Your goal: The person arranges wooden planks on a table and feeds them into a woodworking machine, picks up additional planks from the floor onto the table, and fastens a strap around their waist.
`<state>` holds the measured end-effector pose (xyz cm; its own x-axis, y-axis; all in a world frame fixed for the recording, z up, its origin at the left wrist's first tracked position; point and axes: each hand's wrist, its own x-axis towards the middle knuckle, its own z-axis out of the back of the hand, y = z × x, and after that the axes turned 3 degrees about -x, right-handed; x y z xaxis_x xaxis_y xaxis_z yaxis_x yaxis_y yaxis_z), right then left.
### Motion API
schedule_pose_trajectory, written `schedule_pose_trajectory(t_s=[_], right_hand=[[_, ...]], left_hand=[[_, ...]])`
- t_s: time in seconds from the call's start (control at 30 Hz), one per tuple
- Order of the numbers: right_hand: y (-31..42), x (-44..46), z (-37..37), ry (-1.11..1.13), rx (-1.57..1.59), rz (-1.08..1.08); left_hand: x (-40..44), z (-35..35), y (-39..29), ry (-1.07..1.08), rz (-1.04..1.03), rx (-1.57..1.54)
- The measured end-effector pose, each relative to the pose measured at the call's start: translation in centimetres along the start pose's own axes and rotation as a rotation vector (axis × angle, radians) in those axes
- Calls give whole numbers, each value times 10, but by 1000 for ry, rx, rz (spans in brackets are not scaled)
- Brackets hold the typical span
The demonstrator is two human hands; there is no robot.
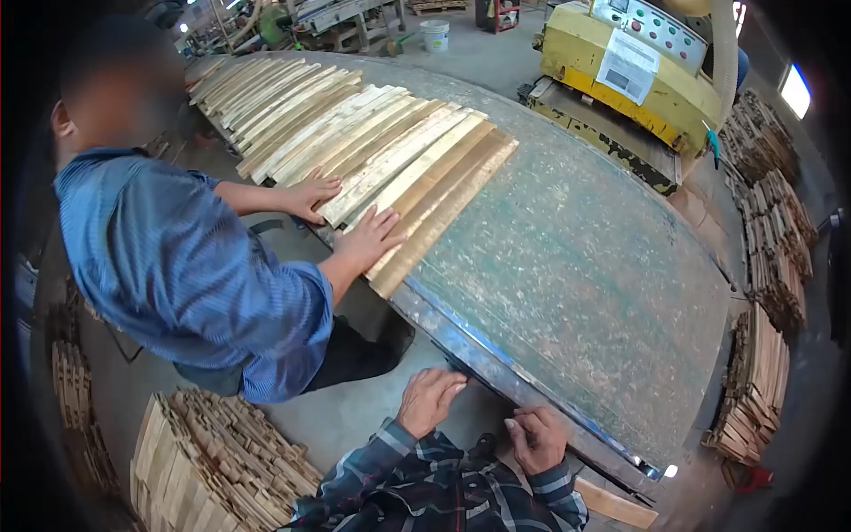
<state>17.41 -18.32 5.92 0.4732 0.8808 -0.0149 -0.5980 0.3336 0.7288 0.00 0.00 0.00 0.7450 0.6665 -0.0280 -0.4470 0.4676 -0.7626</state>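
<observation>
My left hand [430,401] is just in front of the table's near edge, its fingers stretched toward the right and holding nothing that I can see. Further right, my right hand [538,439] hovers by the same edge, loosely curled, the thumb apart from the fingers and no object visible in it. Beyond them lies the scuffed green tabletop [567,266]. A row of wooden slats [434,191] lies side by side across its left part. A co-worker in a blue shirt [204,257] presses both hands [368,239] on the slats' near ends.
A yellow machine [612,84] with a button panel stands behind the table. Stacked wood [230,452] rises at the lower left, and more wood piles [753,381] line the right side. A wooden piece [616,504] sticks out beside my right sleeve. A white bucket [435,35] stands behind.
</observation>
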Motion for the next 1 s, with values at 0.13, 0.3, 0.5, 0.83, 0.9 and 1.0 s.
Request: schedule_pose_trajectory(t_s=[0.13, 0.3, 0.5, 0.83, 0.9, 1.0], right_hand=[[66, 93, -48, -145, -32, 105], [83, 112, -62, -212, -63, 0], [62, 115, -51, -220, -3, -106], [-6, 161, -21, -278, 6, -114], [-5, 174, -17, -281, -17, -98], [10, 187, -20, -309, -75, -123]], left_hand=[[124, 92, 18, -203, -256, -50], [221, 114, 5, -342, -345, -116], [281, 121, 53, -445, -237, -11], [420, 188, 185, -802, 353, -7], [444, 208, 202, -718, 461, 63], [467, 228, 224, -603, 522, 244]])
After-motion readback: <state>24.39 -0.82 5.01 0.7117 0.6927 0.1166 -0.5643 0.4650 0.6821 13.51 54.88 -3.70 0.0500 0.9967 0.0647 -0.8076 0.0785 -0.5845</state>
